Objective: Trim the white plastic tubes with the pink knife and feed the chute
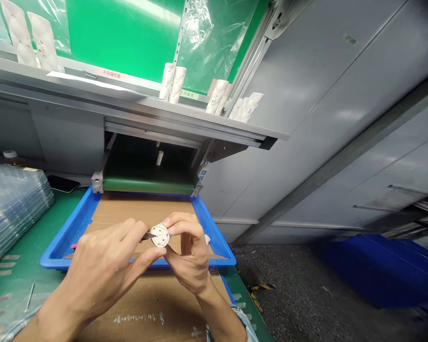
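Both hands meet above a blue tray (62,240) lined with brown cardboard. My right hand (185,256) pinches a small round white plastic part (160,235) with tiny holes in its face, thumb and fingers closed round its rim. My left hand (105,270) grips a thin tool (148,235) with a pink handle end showing behind the hand; its dark metal tip touches the left edge of the white part.
A green conveyor belt (148,185) ends at the tray's far side, with one white cylinder (159,157) on it. White cylindrical parts (173,83) stand on the shelf above. Stacked clear blister trays (14,204) lie left. A blue bin (378,270) sits on the floor right.
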A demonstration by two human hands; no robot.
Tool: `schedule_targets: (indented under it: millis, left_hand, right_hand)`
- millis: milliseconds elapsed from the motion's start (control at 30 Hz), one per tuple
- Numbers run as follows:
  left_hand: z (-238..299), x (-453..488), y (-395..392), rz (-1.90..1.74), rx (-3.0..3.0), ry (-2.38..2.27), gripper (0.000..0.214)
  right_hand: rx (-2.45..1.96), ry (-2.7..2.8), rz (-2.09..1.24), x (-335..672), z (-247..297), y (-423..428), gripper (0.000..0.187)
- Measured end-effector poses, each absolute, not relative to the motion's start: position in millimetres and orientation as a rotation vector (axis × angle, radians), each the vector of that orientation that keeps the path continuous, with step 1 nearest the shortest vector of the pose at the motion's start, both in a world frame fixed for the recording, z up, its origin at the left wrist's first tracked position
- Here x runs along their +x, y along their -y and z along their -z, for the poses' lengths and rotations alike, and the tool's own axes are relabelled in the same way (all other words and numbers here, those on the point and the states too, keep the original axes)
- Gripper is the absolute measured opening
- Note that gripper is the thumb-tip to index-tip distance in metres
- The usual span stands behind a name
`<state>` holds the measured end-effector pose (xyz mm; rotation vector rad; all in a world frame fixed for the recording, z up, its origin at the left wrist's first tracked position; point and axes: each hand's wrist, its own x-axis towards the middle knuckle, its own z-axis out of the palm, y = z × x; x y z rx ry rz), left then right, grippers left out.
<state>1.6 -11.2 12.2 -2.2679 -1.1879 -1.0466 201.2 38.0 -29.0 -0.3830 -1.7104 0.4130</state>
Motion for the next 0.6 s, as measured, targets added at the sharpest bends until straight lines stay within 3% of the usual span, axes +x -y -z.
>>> schedule_targets:
  millis: [600]
  left_hand:
    - [-13.3,2.3,13.6,1.082,-2.287,1.185,0.036]
  right_hand:
    - [-0.37,1.711,-0.194,201.9,35.6,-35.8,0.058]
